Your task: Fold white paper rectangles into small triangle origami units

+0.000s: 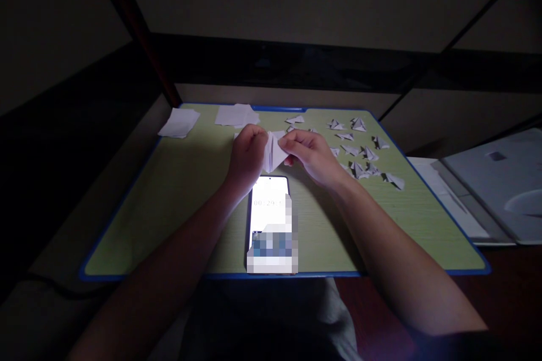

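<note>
A folded piece of white paper (274, 153) is held up between both hands, above the far end of a lit phone. My left hand (249, 152) pinches its left side, fingers curled in. From the right, my right hand (311, 152) grips the paper's other edge between thumb and fingers. The phone (270, 197) lies on the table between my forearms, its screen showing a running-time display, partly blurred out. Several small folded paper shapes (358, 124) are scattered on the table beyond and right of my right hand.
The green table (169, 208) has a blue rim. At its far left lies a stack of white paper sheets (179, 123), and another stack (237, 115) sits at the back middle. A pale box-like object (495, 180) stands beyond the right edge. The surroundings are dark.
</note>
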